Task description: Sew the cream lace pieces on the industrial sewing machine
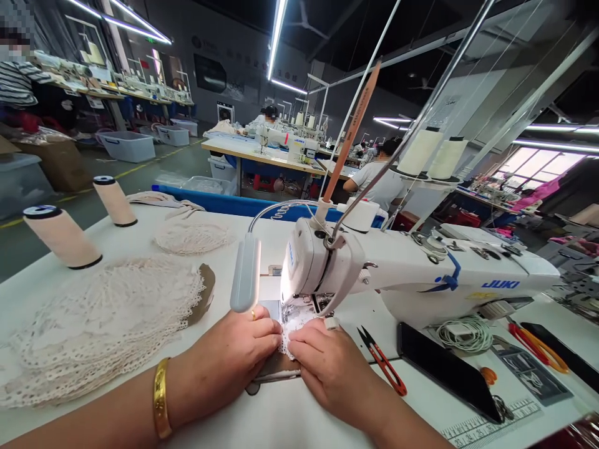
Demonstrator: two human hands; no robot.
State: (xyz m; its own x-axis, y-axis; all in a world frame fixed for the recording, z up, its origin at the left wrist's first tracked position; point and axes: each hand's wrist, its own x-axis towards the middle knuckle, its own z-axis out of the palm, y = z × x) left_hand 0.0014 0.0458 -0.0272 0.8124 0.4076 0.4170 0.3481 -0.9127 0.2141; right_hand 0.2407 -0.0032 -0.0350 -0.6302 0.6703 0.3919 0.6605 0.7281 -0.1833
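Both hands meet at the needle of a white sewing machine (421, 274). My left hand (229, 358), with a gold bangle on the wrist, has its fingers curled and pinches a small piece of white lace (294, 325). My right hand (327, 365) grips the same lace from the right, fingertips pressed together. The lace lies lit under the presser foot. A brown piece (276, 368) shows under the hands.
A pile of cream lace pieces (93, 330) lies left, with a smaller pile (193, 237) behind. Two thread cones (63, 237) (115, 201) stand far left. Red thread snips (384, 362), a black phone (449, 371) and orange scissors (538, 346) lie right. Other people sit at machines behind.
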